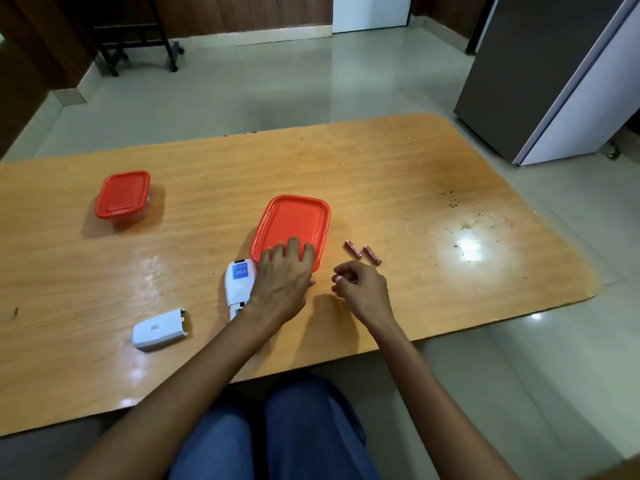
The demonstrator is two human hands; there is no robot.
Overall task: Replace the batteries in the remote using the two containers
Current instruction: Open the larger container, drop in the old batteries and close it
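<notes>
A large container with a red lid [290,225] sits mid-table. My left hand [282,280] rests fingers spread on the lid's near edge. The white remote [238,284] lies face down just left of that hand, partly hidden by it, its battery bay open. Its white back cover [160,330] lies apart, further left and nearer me. Two reddish batteries [362,252] lie side by side right of the large container. My right hand [362,289] hovers just in front of them, fingers curled, nothing visible in it. A smaller red-lidded container [123,196] stands at the far left.
The wooden table [415,188] has dark crumbs and a glare spot [467,233] on its right side. A grey refrigerator [554,74] stands beyond the right corner, a wheeled black stand [138,46] at the far left. My knees in blue trousers [284,431] are under the near edge.
</notes>
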